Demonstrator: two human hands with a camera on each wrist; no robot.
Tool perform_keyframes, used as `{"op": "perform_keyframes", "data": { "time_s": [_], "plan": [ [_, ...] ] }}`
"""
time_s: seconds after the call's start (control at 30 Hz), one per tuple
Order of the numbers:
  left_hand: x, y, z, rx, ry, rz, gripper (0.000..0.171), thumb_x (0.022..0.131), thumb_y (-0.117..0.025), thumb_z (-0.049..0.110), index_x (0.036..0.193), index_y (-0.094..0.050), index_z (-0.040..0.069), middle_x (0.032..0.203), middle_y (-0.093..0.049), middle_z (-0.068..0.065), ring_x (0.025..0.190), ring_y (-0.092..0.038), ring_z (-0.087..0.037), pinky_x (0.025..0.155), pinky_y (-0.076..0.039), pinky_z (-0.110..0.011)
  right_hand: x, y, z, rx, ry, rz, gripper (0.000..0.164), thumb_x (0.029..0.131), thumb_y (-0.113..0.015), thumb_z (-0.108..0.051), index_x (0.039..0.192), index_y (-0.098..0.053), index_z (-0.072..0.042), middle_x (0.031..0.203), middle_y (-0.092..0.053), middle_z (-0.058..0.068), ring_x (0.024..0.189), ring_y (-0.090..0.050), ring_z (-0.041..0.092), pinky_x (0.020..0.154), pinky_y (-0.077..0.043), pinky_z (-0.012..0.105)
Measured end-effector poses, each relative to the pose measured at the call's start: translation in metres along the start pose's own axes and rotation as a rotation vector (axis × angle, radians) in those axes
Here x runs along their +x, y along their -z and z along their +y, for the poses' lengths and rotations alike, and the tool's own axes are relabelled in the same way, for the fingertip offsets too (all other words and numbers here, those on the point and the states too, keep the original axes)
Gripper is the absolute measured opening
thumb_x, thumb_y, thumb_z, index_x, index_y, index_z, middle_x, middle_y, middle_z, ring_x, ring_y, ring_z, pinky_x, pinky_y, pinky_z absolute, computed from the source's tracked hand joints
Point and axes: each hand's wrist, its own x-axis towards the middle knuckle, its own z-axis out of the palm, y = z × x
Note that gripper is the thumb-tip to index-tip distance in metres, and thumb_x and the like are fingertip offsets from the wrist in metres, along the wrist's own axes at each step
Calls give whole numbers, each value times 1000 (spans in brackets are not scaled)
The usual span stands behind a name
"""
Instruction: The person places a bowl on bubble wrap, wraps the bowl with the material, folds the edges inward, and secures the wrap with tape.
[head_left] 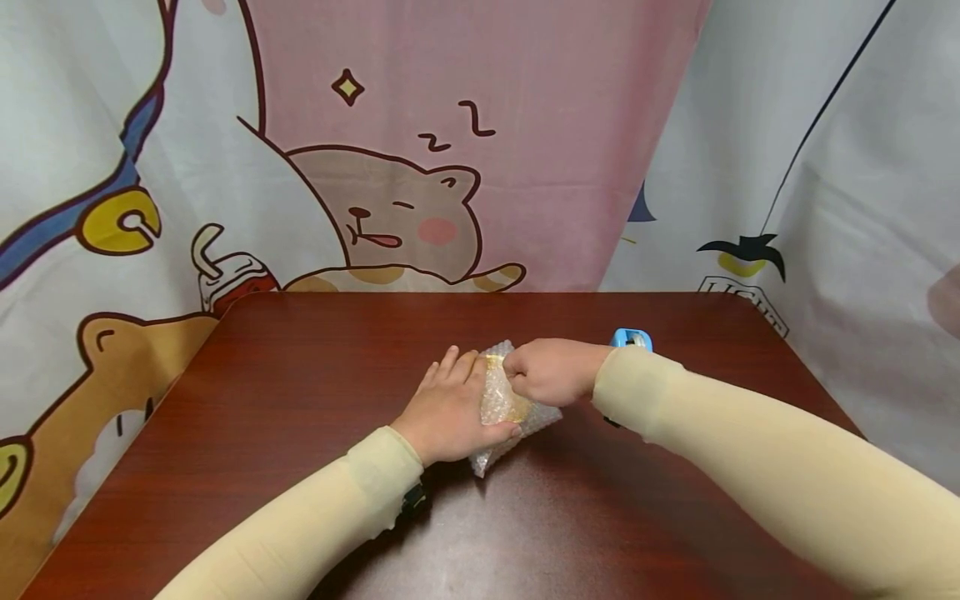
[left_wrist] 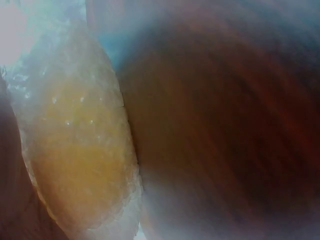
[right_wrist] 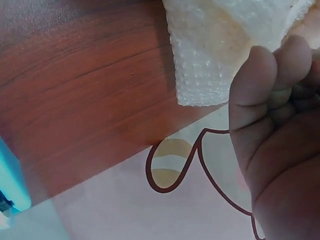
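A bubble-wrapped package (head_left: 497, 400) with something yellowish inside lies on the table between the two hands. My left hand (head_left: 447, 408) rests on its left side, fingers stretched out and thumb across the near part. On the far right side of the package, my right hand (head_left: 555, 369) touches the wrap with its fingers curled. The right wrist view shows the curled fingers (right_wrist: 255, 75) against the bubble wrap (right_wrist: 200, 65); whether they pinch anything is hidden. In the left wrist view the yellow content shows blurred through the wrap (left_wrist: 80, 165).
A blue tape dispenser (head_left: 630, 337) stands behind the right wrist, partly covered by it. The brown wooden table (head_left: 300, 367) ends at a printed curtain (head_left: 555, 167) at the back.
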Motion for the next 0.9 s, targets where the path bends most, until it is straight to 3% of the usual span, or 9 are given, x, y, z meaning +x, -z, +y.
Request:
{"op": "perform_keyframes", "data": {
  "time_s": [0.43, 0.9],
  "plan": [
    [0, -1, 0, 11, 9, -7, 113, 89, -57, 81, 164, -32, 1, 167, -37, -16, 161, -23, -41, 129, -26, -59, 13, 0, -1, -108, -58, -44, 23, 105, -49, -21, 102, -69, -11, 87, -65, -2, 76, -59, 14, 73, -51, 31],
    [0, -2, -1, 8, -3, 9, 112, 88, -59, 80, 162, -35, 0, 167, -39, -18, 161, -24, -41, 128, -26, -59, 22, 2, -2, -246, -90, -24, 27, 103, -52, -24, 109, -72, -8, 99, -73, 3, 89, -65, 17, 93, -57, 42]
  ]
}}
